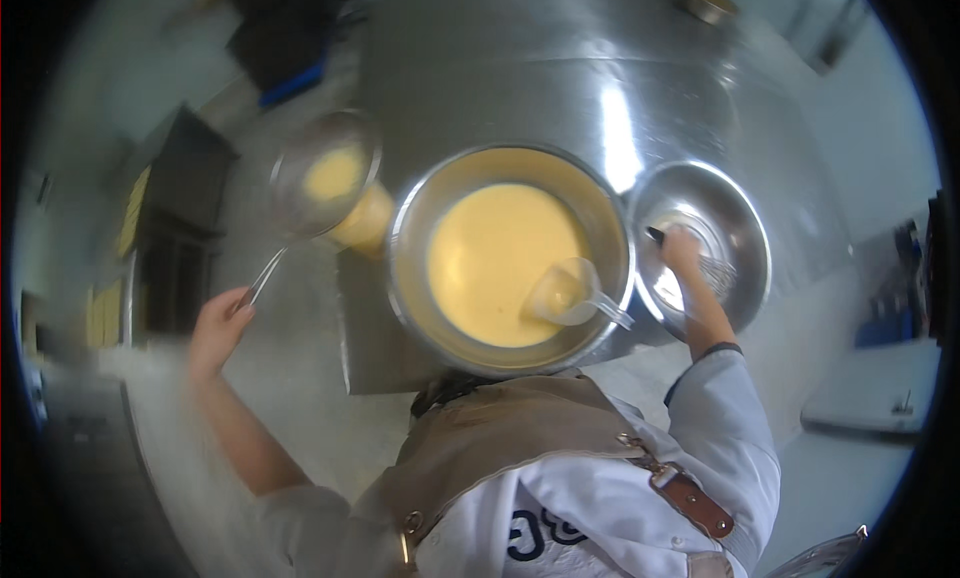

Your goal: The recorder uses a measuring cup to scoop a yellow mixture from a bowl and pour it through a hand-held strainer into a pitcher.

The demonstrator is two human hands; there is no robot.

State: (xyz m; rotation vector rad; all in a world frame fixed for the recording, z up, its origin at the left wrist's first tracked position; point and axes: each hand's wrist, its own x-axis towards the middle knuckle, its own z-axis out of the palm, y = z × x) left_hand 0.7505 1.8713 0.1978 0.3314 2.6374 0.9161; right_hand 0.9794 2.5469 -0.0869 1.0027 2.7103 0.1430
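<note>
My left hand (220,330) grips the wire handle of a round mesh strainer (287,183), which has yellow liquid or residue in it. Partly under the strainer is a container of yellow liquid (366,224). A large steel bowl (410,313) in front of me holds smooth yellow liquid (490,263). Tilted in that liquid is a clear plastic measuring jug (572,290), its handle over the right rim. Inside a smaller steel bowl (748,218), my right hand (683,252) is closed around a whisk (716,274); its dark handle end and wires show either side of my fingers.
The bowls stand on a steel table (480,88). A small metal pot (708,3) sits at its far right edge. Off the table to the left is a dark cabinet or rack (180,208); a dark crate-like shape with a blue edge (292,83) lies at the far left.
</note>
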